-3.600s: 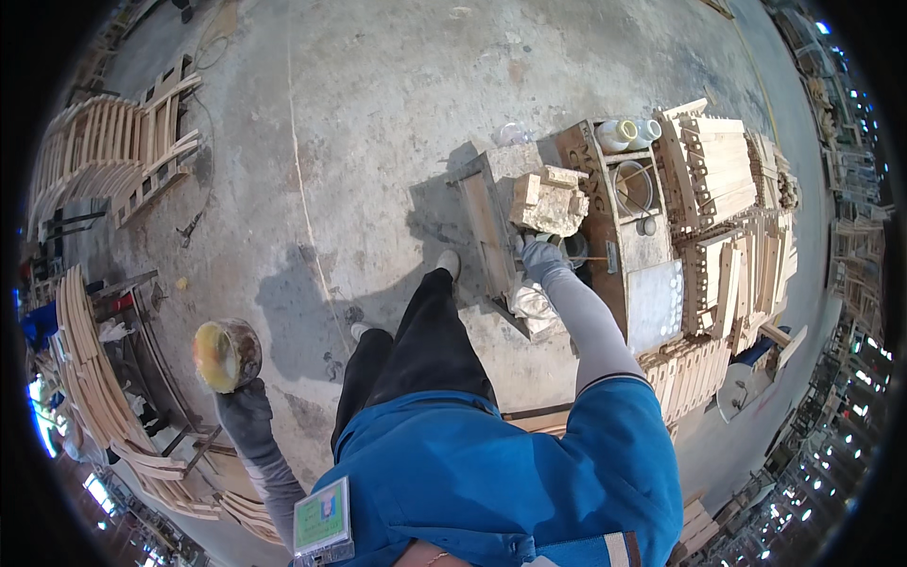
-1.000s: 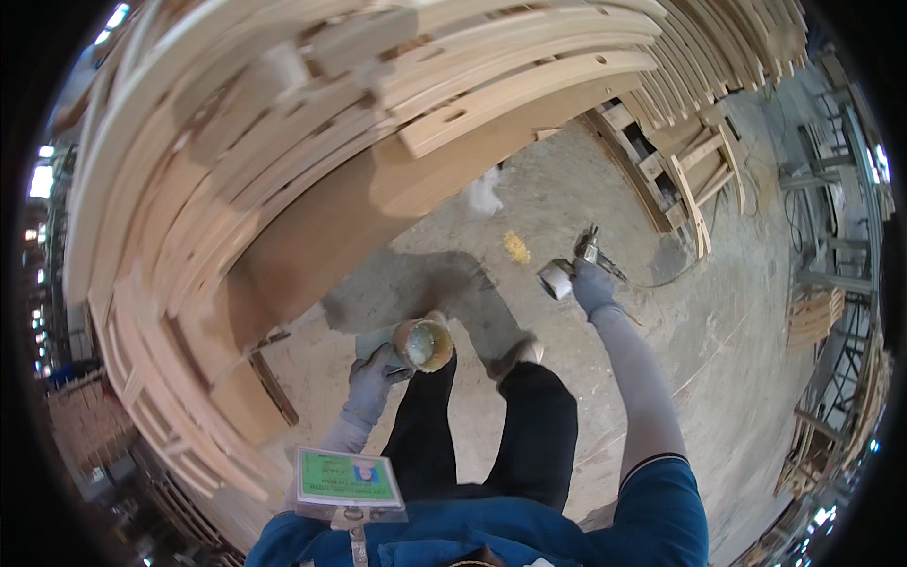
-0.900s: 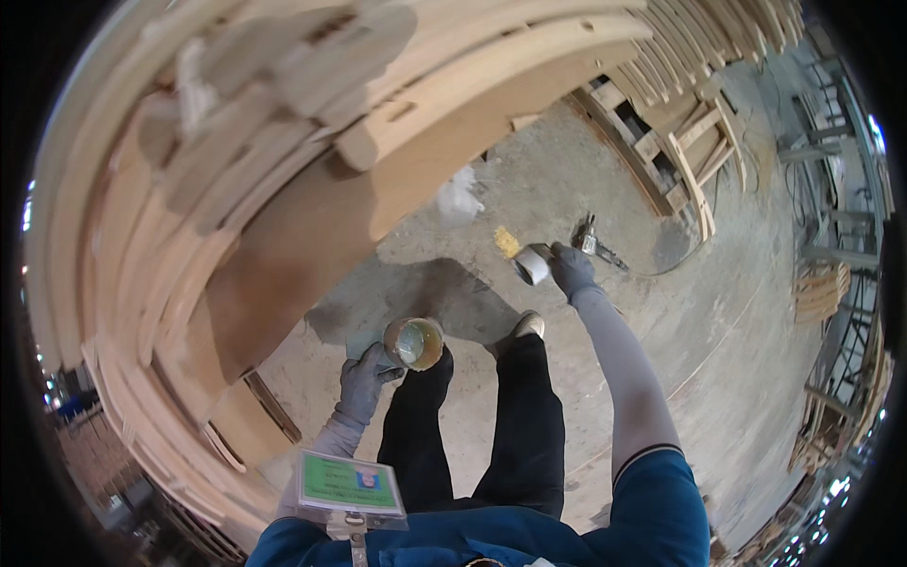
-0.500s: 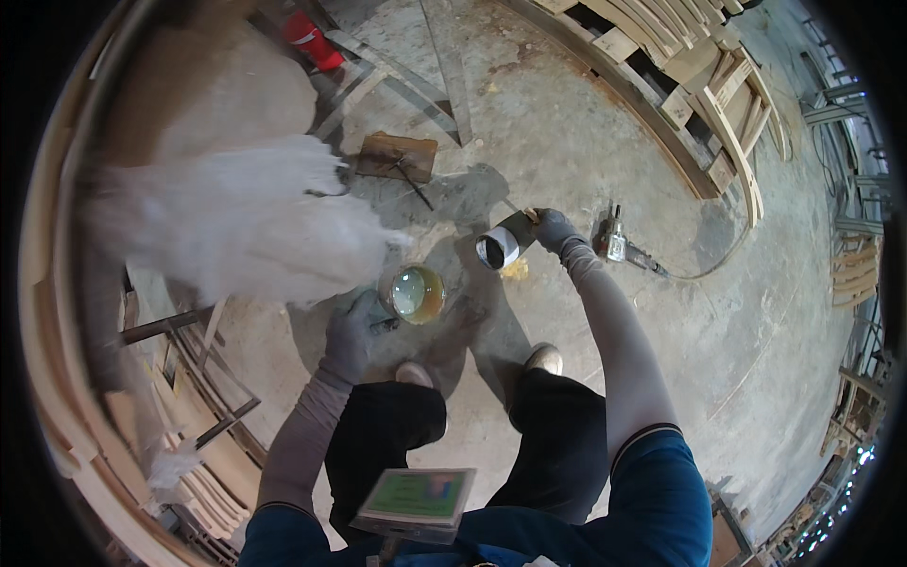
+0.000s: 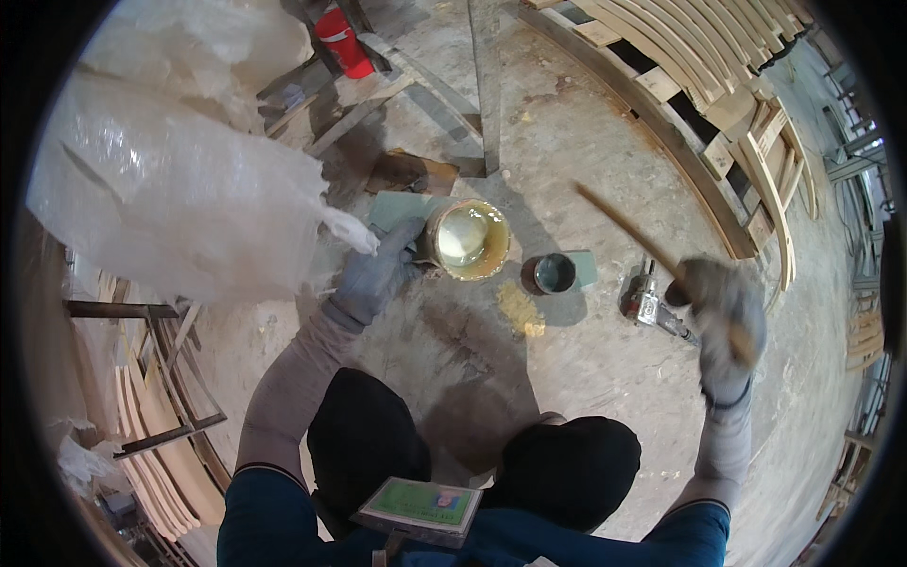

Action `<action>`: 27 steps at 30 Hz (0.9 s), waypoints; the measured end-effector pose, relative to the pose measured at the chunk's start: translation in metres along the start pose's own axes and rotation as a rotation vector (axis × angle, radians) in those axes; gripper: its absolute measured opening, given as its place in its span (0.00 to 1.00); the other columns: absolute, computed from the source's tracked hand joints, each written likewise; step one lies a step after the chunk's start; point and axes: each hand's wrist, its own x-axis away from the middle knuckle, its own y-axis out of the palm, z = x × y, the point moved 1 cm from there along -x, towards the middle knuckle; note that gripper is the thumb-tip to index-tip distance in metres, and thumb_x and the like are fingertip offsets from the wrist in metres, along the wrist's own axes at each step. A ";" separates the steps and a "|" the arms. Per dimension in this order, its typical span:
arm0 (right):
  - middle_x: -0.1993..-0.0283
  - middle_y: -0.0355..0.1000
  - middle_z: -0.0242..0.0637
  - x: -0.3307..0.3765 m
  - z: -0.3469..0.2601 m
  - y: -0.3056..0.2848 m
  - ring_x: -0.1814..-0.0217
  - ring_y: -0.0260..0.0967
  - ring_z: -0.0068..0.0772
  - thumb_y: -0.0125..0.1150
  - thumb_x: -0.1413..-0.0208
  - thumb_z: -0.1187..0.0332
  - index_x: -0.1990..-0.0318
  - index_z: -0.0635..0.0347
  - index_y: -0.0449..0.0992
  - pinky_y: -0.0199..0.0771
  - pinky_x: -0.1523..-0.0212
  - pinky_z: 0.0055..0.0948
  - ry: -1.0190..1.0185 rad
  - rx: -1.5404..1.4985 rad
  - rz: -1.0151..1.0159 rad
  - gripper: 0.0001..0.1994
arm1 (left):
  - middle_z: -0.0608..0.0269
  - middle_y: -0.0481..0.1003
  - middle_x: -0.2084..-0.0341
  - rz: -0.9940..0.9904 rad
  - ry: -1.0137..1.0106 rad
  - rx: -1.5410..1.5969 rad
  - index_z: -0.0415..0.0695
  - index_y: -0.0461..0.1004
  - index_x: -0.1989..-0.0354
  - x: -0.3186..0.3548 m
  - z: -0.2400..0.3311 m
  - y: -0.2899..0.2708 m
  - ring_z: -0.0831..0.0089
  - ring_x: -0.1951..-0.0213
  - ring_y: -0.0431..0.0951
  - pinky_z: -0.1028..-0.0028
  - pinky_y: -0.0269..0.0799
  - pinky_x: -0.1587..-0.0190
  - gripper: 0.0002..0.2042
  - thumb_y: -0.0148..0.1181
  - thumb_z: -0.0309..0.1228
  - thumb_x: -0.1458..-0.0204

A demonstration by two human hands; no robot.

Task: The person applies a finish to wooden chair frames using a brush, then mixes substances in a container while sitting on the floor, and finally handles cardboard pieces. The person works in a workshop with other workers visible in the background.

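Observation:
My left hand (image 5: 373,274), in a grey glove, grips the side of a round tub (image 5: 502,248) with a yellowish wall and pale, shiny contents. A flat grey-green piece (image 5: 389,210) shows behind its fingers. Out to the right, my right hand (image 5: 727,312), also gloved and blurred, is closed around a long thin wooden stick (image 5: 619,217), which points up and left. Between the hands, a small dark cup (image 5: 555,274) stands low over the floor, with another grey-green flat piece (image 5: 586,268) beside it.
A metal power tool (image 5: 646,307) lies on the concrete floor near my right hand. Crumpled clear plastic sheeting (image 5: 189,189) hangs at the left. Curved wooden parts (image 5: 680,47) sit stacked at the far right. A red container (image 5: 344,42) and a brown board (image 5: 412,174) are farther off.
The cup has left my right hand and now stands down between my hands. My right hand has swung right with the stick. The tub has moved right and looks larger; I am crouched lower.

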 end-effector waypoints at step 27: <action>0.60 0.70 0.45 0.020 -0.025 0.104 0.62 0.72 0.32 0.54 0.46 0.65 0.53 0.70 0.66 0.74 0.59 0.26 0.211 -0.666 0.157 0.18 | 0.57 0.72 0.64 0.454 0.164 0.092 0.31 0.70 0.58 0.051 0.061 0.031 0.74 0.66 0.75 0.74 0.76 0.64 0.13 0.47 0.28 0.45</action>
